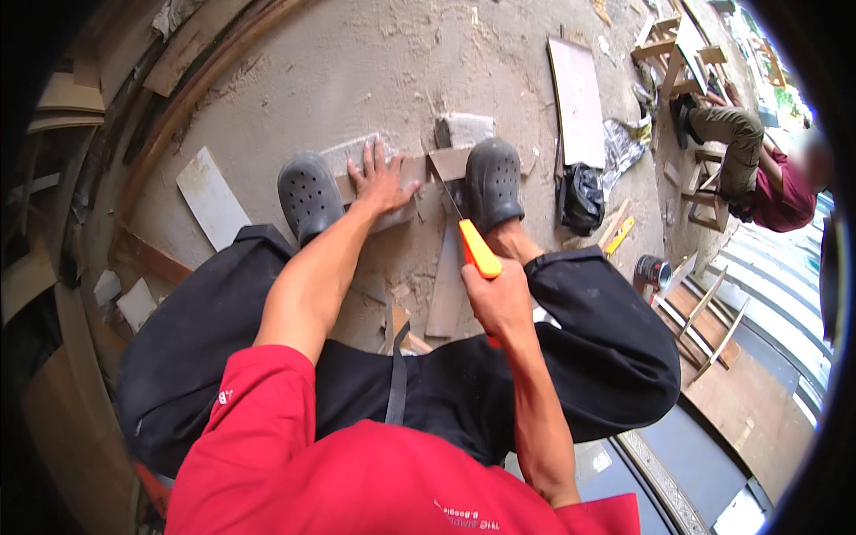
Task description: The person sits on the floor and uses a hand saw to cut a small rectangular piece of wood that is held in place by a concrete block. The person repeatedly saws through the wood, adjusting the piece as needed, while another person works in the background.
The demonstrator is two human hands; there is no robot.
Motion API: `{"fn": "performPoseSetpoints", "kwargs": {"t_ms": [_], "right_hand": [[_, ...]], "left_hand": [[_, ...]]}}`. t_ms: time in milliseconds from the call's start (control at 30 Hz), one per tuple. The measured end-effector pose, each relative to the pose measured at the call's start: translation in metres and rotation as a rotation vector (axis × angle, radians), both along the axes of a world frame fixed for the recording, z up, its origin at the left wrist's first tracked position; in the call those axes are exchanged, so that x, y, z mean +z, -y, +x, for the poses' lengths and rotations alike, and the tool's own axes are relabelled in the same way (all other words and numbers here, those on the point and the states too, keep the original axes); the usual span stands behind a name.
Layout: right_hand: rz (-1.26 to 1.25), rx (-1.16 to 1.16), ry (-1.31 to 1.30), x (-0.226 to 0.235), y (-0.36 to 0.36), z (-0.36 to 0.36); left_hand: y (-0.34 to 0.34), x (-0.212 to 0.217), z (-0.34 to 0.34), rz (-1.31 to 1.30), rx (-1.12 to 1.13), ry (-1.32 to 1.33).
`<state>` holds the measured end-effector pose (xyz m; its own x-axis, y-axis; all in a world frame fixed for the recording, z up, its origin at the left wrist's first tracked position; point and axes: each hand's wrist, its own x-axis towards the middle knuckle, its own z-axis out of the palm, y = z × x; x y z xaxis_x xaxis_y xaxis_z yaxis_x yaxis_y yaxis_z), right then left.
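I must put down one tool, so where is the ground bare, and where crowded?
Mostly bare sandy ground lies beyond the grey perforated clogs, between the long brown timber and the pale rectangular board. Crowded: between the clogs (left hand, wooden strip, orange-yellow-handled saw) and around the black plastic bag.

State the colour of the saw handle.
The saw handle is bright yellow-orange with red-orange parts, seen in the head view.

Even daylight brightens mid-frame; shadows are soft. Glare whitens the striped sheet (758,276) at right, while the left edge sits dim. Fisheye distortion bends the planks (209,73) at upper left, black fills 4 corners, and blur covers a person's head (808,162) at upper right.
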<state>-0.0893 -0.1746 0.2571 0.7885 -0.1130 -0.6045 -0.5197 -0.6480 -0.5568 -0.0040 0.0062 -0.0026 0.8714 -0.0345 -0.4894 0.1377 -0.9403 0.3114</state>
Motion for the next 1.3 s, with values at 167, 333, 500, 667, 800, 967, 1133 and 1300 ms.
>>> {"fn": "performPoseSetpoints", "kwargs": {"t_ms": [167, 333, 500, 667, 800, 967, 1133, 1300], "right_hand": [[0.005, 0.039, 0.005, 0.019, -0.005, -0.013], [-0.003, 0.022, 0.05, 0.019, 0.015, -0.034], [0.059, -0.07, -0.025, 0.003, 0.013, -0.011], [-0.006, 0.07, 0.042, 0.046, 0.005, -0.034], [0.051, -0.04, -0.004, 0.04, 0.027, -0.049], [0.083, -0.014, 0.052, 0.005, 0.026, -0.03], [-0.011, 0.048, 0.109, 0.009, 0.009, -0.053], [0.065, -0.015, 0.089, 0.024, 0.024, -0.068]], "left_hand": [[-0.003, 0.01, -0.004, -0.011, 0.028, -0.023], [0.002, 0.003, 0.0, -0.012, 0.012, 0.034], [-0.004, 0.005, -0.001, -0.005, -0.001, 0.06], [-0.004, 0.008, -0.001, -0.014, 0.011, 0.054], [0.004, 0.006, -0.009, -0.013, -0.022, 0.012], [-0.001, -0.002, 0.009, 0.005, 0.005, 0.081], [0.001, 0.007, 0.0, -0.038, -0.004, -0.028], [-0.002, 0.01, 0.001, -0.027, -0.009, -0.074]]}}
